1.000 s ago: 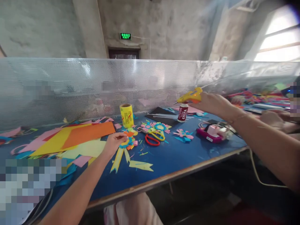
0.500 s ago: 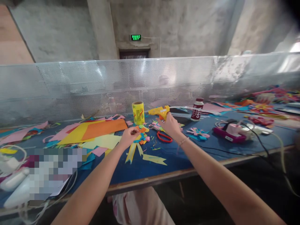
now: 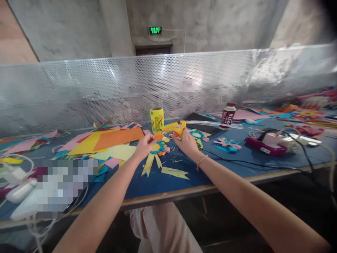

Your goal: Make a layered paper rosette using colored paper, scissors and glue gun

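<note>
Swung across from beside the Costa bottle [image 3: 228, 116], the yellow glue gun [image 3: 171, 127] sits grasped by the curled fingers of the right hand [image 3: 188, 143]. Just below it, on the smooth blue surface [image 3: 155, 185], lies a layered paper rosette [image 3: 157, 148] with forked ribbon tails [image 3: 148, 165]. Fingers of the left hand [image 3: 144, 145] pinch beside its petals; on what, I can't tell. Gluing seems underway; next calls for steady aim.

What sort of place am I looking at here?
Probably a craft workroom: coloured paper sheets lie on a long blue table, and the right hand holds a yellow glue gun. The green exit sign on the wall suggests a shared building.
</note>
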`<state>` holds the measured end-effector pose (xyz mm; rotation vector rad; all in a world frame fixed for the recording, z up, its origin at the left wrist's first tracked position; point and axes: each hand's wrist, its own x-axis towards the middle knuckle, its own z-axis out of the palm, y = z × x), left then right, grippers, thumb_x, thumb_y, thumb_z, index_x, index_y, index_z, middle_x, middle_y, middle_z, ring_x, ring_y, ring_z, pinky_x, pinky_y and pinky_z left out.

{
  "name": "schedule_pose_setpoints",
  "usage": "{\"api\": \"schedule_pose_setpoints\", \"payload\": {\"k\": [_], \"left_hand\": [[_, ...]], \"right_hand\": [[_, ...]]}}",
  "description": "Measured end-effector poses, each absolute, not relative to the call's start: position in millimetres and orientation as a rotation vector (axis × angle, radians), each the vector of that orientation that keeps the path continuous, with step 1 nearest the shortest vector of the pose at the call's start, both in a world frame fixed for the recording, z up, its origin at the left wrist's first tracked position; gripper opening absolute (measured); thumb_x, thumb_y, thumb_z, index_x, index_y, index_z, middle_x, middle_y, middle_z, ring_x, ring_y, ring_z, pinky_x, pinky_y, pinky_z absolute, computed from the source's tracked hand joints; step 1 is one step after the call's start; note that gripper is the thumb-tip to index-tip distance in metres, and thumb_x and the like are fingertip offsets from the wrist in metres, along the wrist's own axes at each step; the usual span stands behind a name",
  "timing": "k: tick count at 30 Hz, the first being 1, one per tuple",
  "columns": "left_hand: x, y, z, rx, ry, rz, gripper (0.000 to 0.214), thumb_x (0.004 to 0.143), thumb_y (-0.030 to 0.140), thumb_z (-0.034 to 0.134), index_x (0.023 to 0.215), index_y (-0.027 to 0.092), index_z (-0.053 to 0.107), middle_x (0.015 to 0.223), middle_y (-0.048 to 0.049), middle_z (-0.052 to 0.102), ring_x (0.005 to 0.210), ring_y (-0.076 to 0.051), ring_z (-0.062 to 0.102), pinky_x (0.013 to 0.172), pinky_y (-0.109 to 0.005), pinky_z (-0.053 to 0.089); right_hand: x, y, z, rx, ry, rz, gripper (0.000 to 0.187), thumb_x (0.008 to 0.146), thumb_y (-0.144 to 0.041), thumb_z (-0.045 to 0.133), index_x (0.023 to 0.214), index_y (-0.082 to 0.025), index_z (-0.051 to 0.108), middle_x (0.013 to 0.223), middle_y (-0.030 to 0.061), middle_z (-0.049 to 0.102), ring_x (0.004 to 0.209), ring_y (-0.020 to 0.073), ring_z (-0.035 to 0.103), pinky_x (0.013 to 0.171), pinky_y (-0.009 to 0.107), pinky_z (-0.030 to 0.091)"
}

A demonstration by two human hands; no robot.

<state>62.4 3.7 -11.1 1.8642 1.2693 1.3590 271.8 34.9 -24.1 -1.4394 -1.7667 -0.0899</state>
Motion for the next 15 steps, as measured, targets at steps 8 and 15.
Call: {"api": "schedule_pose_setpoints", "payload": {"k": [8,15], "left_hand": [[66,-7,-7,1.963,1.165,1.28,0.007,0.081,0.022,0.052,0.075,0.019,0.049,0.072,-0.0002,0.058,0.072,-0.015,0.059,0.073,-0.03,0.046],[83,-18,-8,2.372,1.19,1.09,0.008,0.082,0.018,0.049,0.074,0.02,0.051,0.077,-0.0019,0.058,0.069,-0.015,0.054,0.069,-0.029,0.045]], "right_hand": [[270,39,-21,-1.281,-1.562,0.236,0.048,0.064,-0.055,0.067,0.091,-0.022,0.043,0.086,0.0072,0.064,0.083,0.0274,0.063,0.068,0.038,0.049],[262,21,-5,-0.823,-1.497,0.874,0.044,0.061,-0.035,0.072,0.089,-0.023,0.042,0.082,-0.0016,0.063,0.051,0.0093,0.052,0.052,0.028,0.049]]}}
